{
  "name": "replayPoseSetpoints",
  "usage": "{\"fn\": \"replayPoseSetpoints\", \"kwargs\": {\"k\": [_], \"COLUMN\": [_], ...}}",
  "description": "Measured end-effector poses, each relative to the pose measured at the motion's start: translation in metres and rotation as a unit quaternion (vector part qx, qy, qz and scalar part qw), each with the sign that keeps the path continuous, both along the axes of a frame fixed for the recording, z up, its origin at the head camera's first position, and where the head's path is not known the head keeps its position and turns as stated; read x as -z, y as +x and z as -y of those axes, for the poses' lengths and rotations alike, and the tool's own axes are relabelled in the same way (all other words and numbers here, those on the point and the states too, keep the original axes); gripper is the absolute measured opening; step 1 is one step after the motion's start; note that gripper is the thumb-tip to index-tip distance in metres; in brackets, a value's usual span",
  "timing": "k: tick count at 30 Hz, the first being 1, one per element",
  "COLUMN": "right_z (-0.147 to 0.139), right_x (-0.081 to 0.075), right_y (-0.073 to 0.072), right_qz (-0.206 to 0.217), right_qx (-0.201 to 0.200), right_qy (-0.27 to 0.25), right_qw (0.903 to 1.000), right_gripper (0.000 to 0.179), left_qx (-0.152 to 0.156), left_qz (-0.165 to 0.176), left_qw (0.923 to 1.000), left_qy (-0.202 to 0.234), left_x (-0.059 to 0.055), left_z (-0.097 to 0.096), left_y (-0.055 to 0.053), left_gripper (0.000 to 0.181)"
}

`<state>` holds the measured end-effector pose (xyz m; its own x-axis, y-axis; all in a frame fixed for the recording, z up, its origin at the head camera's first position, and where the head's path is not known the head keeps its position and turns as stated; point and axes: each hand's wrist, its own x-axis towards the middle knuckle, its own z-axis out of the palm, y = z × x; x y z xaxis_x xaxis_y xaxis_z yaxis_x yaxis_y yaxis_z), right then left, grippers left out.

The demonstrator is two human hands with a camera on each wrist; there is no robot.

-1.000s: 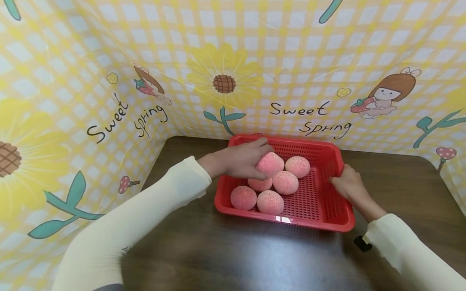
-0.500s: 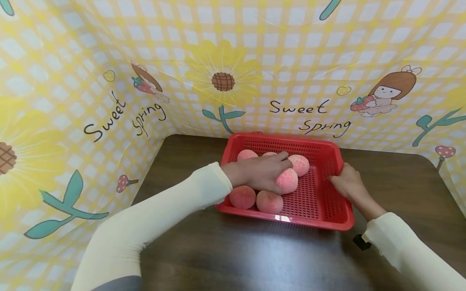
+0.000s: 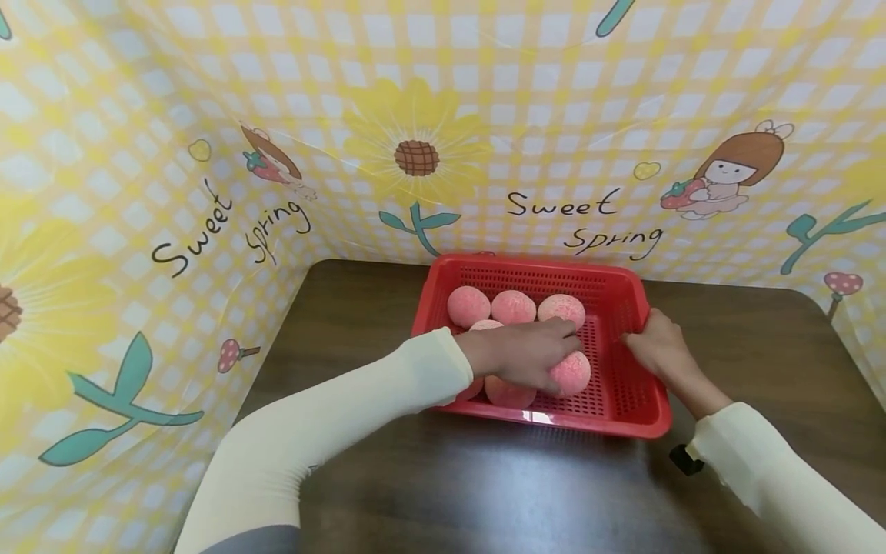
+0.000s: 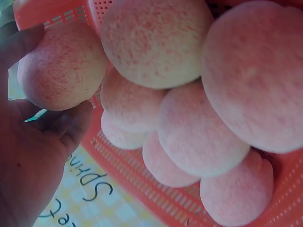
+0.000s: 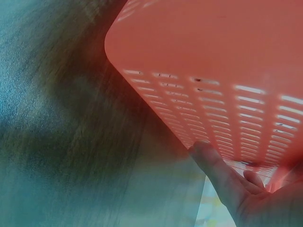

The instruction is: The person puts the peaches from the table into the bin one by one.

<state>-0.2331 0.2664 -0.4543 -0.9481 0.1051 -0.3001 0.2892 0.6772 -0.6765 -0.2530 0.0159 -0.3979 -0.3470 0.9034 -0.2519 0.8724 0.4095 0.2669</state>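
Observation:
A pink, speckled peach (image 3: pixel 573 374) is pinched by my left hand (image 3: pixel 533 350) at the front of the red plastic basket (image 3: pixel 609 423). In the left wrist view, thumb and fingers curve round that peach (image 4: pixel 61 68). Several other peaches lie in the basket's left and middle part: a row of three at the back, including one back-left peach (image 3: pixel 468 306), and others partly hidden beneath my left hand and wrist. My right hand (image 3: pixel 661 346) grips the basket's right rim. The right wrist view has the right hand (image 5: pixel 236 189) against the slotted basket wall (image 5: pixel 213 61).
The basket stands on a dark wooden table (image 3: pixel 429 477), near its back edge. A yellow checked cloth (image 3: pixel 554 123) with flowers and lettering hangs behind and to the left. A small black object (image 3: pixel 686 460) sits at my right sleeve's cuff.
My left hand has moved right and toward me across the basket, and now holds a peach at the front. More back peaches are uncovered. My right hand has stayed at the rim.

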Motion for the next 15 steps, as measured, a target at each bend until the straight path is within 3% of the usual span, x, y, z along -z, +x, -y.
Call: {"fn": "replayPoseSetpoints", "kwargs": {"k": [7, 15], "right_z": [-0.001, -0.001], "right_x": [-0.002, -0.001], "right_y": [0.001, 0.001], "right_qz": [-0.003, -0.006], "right_qx": [0.0, -0.001], "right_qy": [0.003, 0.003], "right_qw": [1.0, 1.0], "right_gripper": [0.048, 0.048], "left_qx": [0.025, 0.022], "left_qz": [-0.016, 0.017], "left_qw": [0.9992, 0.9977], "left_qy": [-0.025, -0.062], "left_x": [0.009, 0.018], "left_z": [-0.014, -0.025], "left_y": [0.003, 0.003], "left_gripper": [0.061, 0.055]}}
